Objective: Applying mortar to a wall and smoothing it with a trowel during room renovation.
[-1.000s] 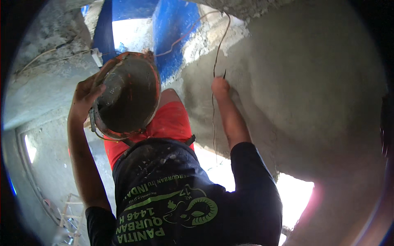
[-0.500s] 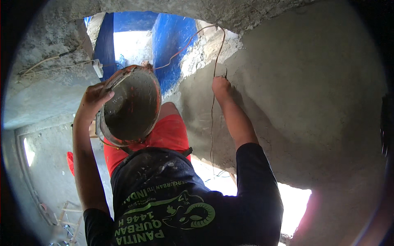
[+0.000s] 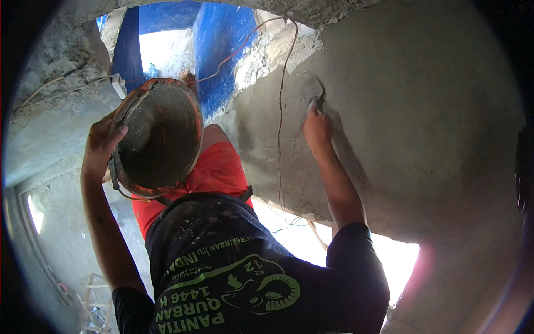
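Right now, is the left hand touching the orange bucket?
Touching. The head view shows the left hand gripping the rim of the orange bucket, thumb hooked over its edge and no gap visible.

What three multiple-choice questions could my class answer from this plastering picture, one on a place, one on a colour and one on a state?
1. Where is the trowel?
A. against the grey wall
B. inside the pan
C. on the floor

2. What colour is the pan rim?
A. green
B. orange
C. white

3. How is the pan held?
A. set down flat
B. hanging from a wire
C. raised and tilted by the left hand

Answers: 1 A, the right hand presses its blade to the plaster. 2 B, orange shows round the edge. 3 C, the left hand grips its rim up high.
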A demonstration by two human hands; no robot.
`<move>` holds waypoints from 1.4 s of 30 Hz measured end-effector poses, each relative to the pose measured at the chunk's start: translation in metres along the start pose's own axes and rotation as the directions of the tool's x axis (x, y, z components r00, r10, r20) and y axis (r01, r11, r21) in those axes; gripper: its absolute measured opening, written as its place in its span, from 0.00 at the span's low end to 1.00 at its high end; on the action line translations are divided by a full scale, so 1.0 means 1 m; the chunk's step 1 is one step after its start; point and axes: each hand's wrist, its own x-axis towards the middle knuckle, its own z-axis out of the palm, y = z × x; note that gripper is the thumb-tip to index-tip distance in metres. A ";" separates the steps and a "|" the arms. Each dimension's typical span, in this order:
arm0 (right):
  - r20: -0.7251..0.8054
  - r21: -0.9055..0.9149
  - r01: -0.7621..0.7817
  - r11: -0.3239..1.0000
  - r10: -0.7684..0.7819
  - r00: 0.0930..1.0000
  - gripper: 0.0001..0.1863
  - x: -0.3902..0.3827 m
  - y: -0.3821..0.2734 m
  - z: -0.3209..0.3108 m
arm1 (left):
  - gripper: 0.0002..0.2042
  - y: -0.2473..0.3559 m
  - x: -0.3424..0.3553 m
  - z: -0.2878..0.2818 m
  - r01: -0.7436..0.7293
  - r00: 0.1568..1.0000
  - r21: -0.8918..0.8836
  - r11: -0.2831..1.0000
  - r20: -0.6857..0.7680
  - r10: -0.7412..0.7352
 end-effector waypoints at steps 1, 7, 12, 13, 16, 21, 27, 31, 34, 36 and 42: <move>-0.092 0.034 -0.062 0.998 0.065 0.994 0.27 0.000 0.005 0.012 | 0.22 -0.002 0.002 -0.001 0.004 1.000 -0.003 1.000 0.008 -0.004; 0.045 -0.062 -0.035 0.997 0.038 0.998 0.17 0.018 -0.027 0.089 | 0.25 -0.005 0.013 0.003 0.081 0.992 -0.045 0.996 0.098 -0.077; 0.153 0.077 -0.017 0.997 0.005 0.988 0.18 0.040 -0.038 0.085 | 0.24 -0.007 0.014 0.004 0.018 0.996 -0.001 1.000 0.090 -0.018; 0.054 0.081 0.008 0.997 -0.012 0.998 0.17 0.042 -0.038 0.071 | 0.24 -0.007 0.010 0.004 0.019 0.999 -0.006 1.000 0.038 -0.019; -0.176 0.111 -0.013 0.994 0.033 0.984 0.18 0.063 -0.032 0.022 | 0.23 0.001 0.003 0.000 0.059 0.998 -0.021 0.998 0.014 -0.059; -0.216 0.023 -0.018 1.000 0.022 0.976 0.16 0.108 -0.014 0.066 | 0.22 -0.007 0.016 0.001 0.010 1.000 0.080 0.997 0.016 -0.011; 0.138 0.020 0.038 0.999 -0.040 0.990 0.16 0.101 -0.065 0.081 | 0.24 -0.001 0.007 0.008 0.008 1.000 0.072 0.997 0.005 -0.008; 0.058 0.073 0.060 0.996 -0.064 0.996 0.15 0.118 -0.073 0.044 | 0.23 0.001 -0.003 0.005 -0.039 0.999 0.032 0.999 -0.025 0.039; -0.194 0.058 -0.036 0.998 0.047 0.980 0.15 0.142 -0.060 0.029 | 0.22 -0.008 0.005 0.003 0.021 1.000 0.008 1.000 -0.008 -0.021; -0.107 -0.012 0.005 1.000 -0.007 0.994 0.16 0.149 -0.046 0.023 | 0.22 -0.004 0.010 0.005 0.009 1.000 0.015 1.000 0.016 -0.009; 0.089 -0.034 0.075 0.997 -0.072 0.993 0.15 0.103 -0.063 0.003 | 0.24 -0.011 0.008 -0.004 -0.002 1.000 0.097 0.995 -0.007 0.003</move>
